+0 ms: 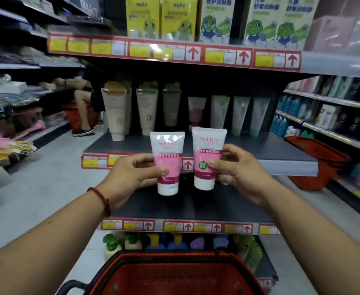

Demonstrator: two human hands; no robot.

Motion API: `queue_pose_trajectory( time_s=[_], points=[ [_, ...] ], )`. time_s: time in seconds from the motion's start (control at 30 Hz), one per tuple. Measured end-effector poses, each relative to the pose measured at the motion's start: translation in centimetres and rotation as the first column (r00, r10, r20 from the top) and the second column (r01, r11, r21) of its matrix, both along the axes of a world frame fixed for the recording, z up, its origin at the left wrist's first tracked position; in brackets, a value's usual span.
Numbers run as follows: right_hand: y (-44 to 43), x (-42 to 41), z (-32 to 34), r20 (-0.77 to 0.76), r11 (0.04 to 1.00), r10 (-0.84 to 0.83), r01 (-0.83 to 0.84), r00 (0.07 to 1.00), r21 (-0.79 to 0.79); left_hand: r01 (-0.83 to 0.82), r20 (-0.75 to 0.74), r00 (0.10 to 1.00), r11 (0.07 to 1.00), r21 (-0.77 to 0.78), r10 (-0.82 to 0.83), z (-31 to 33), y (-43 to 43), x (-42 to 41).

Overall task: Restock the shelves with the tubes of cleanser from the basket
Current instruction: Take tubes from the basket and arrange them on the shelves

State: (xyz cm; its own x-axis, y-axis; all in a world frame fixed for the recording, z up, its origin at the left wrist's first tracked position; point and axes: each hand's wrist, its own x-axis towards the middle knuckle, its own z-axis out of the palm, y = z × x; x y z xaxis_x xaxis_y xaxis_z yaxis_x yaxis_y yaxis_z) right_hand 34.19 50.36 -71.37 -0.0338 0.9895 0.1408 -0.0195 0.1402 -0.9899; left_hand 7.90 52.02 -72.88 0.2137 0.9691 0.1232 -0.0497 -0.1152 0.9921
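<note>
Right, two tubes of cleanser are held up at the centre, side by side, upright, caps down, just apart. The left tube [168, 165] is pinched between thumb and fingers of the left hand [132, 173]; the right tube [206, 158] is gripped the same way by the right hand [238, 169]. So both hands are clamped, one tube each, and both tubes are seen in the air before the front edge of the middle shelf [270, 150], not resting on it.

Three baskets are counted. At 6 o'clock a red basket [174, 257] is seen below the arms; of its inside only red mesh is shown. A second red basket [315, 158] is found at 3 o'clock, against the shelf's right end; its contents cannot be told. A third basket [77, 117] is set at 10 o'clock beside a person [85, 101] low in the aisle.

At 12 o'clock, along the back of the middle shelf, a row of tubes [171, 105] is stood cap-down, seven in all: one beige, one white, one grey-green, one pink, three pale green. Higher up, five boxes [179, 18] with a green cartoon figure are counted, two yellow, three pale. Blurred bottles [177, 243] are glimpsed on the lower shelf. A red bracelet [99, 199] is worn at the left wrist.
</note>
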Motion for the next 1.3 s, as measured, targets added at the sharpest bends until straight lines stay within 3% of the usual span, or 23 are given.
queue_pose_trajectory(
  time_s=[0.33, 0.67, 1.3],
  points=[
    [10.2, 0.8, 4.7, 0.125, 0.99, -0.119, 0.109, 0.985, 0.084, -0.101, 0.089, 0.991, 0.993, 0.057, 0.095, 6.2, 8.5, 2.5],
    [20.6, -0.8, 2.0, 0.156, 0.939, -0.318, 0.287, 0.935, 0.19, -0.151, 0.069, 0.987, 0.987, 0.05, 0.148, 4.6, 15.8, 3.8],
    [25.4, -1.7, 0.8, 0.244, 0.89, -0.444, 0.393, 0.862, 0.23, -0.122, 0.041, 0.992, 0.992, 0.037, 0.121, 2.8, 19.8, 4.7]
  ],
)
